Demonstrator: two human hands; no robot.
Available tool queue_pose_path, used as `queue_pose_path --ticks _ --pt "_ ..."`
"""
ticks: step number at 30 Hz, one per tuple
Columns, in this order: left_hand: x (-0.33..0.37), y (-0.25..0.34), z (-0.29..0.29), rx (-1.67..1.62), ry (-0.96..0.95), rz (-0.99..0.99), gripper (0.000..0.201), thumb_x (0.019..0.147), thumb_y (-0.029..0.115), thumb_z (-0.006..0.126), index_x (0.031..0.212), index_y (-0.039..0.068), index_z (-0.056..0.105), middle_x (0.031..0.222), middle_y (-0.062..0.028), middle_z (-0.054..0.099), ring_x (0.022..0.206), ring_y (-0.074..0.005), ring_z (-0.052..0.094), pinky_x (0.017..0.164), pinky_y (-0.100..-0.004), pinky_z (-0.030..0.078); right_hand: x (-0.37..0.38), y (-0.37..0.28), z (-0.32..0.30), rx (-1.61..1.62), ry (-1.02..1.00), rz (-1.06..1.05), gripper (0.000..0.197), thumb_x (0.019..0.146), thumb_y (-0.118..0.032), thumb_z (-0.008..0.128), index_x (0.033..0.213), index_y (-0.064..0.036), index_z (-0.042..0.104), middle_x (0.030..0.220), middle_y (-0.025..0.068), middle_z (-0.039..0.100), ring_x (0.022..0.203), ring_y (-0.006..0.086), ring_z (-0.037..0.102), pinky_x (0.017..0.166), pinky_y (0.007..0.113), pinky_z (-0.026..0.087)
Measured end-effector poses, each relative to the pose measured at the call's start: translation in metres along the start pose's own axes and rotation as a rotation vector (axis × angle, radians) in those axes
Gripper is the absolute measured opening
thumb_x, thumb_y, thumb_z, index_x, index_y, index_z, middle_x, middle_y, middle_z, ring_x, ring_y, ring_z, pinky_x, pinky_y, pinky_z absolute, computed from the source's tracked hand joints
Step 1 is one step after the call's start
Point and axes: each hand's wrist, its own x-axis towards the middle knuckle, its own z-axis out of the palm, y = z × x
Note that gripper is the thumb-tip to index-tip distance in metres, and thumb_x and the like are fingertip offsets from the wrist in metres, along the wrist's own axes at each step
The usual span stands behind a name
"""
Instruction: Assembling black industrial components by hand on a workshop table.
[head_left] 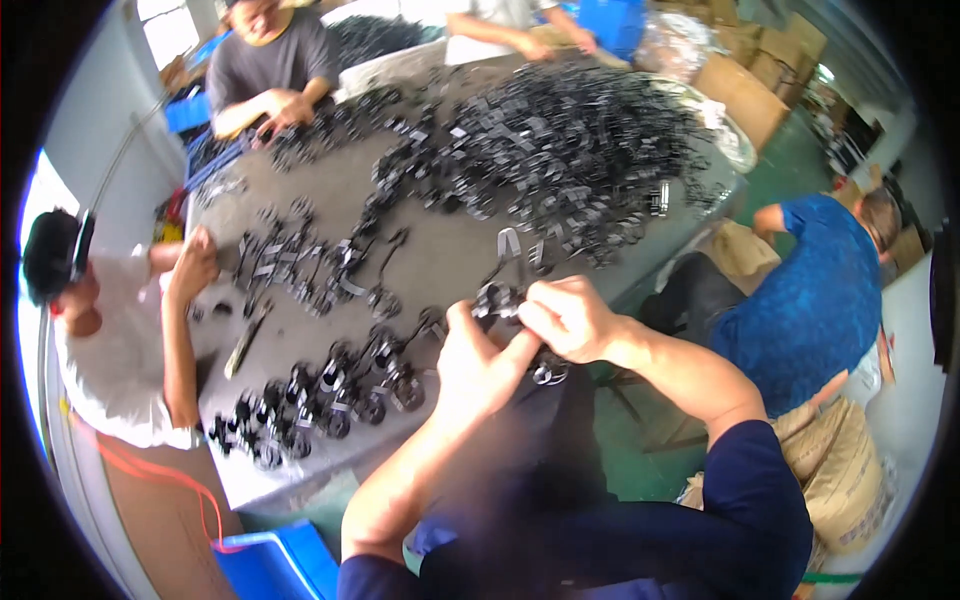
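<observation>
Both my hands come together over the near right edge of the table. Between them is a small black plastic part [497, 298] with round sections and a strap-like loop standing up from it. My left hand [478, 362] is closed on it from the left, thumb toward the other hand. From the right, my right hand [572, 318] pinches it with bent fingers. My fingers hide much of the part, so its exact kind is unclear. Just below my hands a shiny round piece [549, 372] shows; I cannot tell whether it is joined to the part.
A row of similar black parts [340, 375] lines the table's [300, 180] near left side. Beyond lies a large heap of black pieces [580, 140]. A narrow tool [247, 340] lies at left. Several people work around the table. A blue bin [275, 565] stands below.
</observation>
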Motion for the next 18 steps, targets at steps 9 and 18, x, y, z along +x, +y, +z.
queue_pose_path --ticks 9,18 --pt "0.002 0.007 -0.015 -0.053 -0.068 -0.106 0.069 0.069 0.035 0.073 0.113 -0.010 0.045 0.082 -0.0142 0.065 0.078 -0.0248 0.066 0.074 -0.0358 0.053 0.007 -0.001 0.000 -0.077 -0.135 0.007 0.026 0.092 -0.012 0.058 0.070 -0.0028 0.050 0.059 0.0114 0.050 0.052 0.0320 0.053 0.047 0.040 0.041" --pt "-0.010 0.000 0.016 0.104 0.248 0.159 0.061 0.072 0.031 0.074 0.107 -0.009 0.043 0.059 -0.0088 0.058 0.051 -0.0294 0.062 0.057 -0.0403 0.053 -0.011 -0.010 0.005 0.103 -0.061 0.262 0.028 0.100 -0.016 0.048 0.076 -0.0007 0.048 0.058 0.0080 0.043 0.050 0.0194 0.042 0.048 0.034 0.036"
